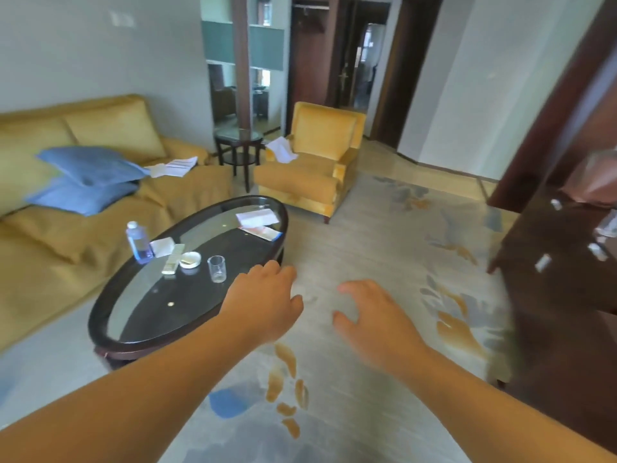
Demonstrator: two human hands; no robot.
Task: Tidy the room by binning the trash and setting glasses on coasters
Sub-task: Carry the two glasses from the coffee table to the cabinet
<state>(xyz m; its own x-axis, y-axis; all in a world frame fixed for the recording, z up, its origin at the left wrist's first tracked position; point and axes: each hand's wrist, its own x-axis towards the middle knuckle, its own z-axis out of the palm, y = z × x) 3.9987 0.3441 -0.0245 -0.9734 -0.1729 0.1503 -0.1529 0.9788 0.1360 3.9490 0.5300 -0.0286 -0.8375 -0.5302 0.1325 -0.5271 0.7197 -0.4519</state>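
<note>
An empty clear glass [217, 269] stands on the oval glass-topped coffee table [110, 315]. Near it are a small white dish [190, 260], a remote [173, 259], a white square coaster or napkin [162, 246] and a water bottle [138, 242]. Papers [257, 218] lie at the table's far end. More papers lie on the sofa [173, 167] and on the armchair [281, 149]. My left hand [263, 302] hovers just right of the glass, fingers apart, holding nothing. My right hand [370, 315] is open over the carpet.
A yellow sofa [66, 235] with blue pillows [86, 177] runs along the left. A yellow armchair [317, 162] and a small round side table [238, 145] stand behind. A dark cabinet [561, 279] is at the right. Patterned carpet [367, 235] covers the floor.
</note>
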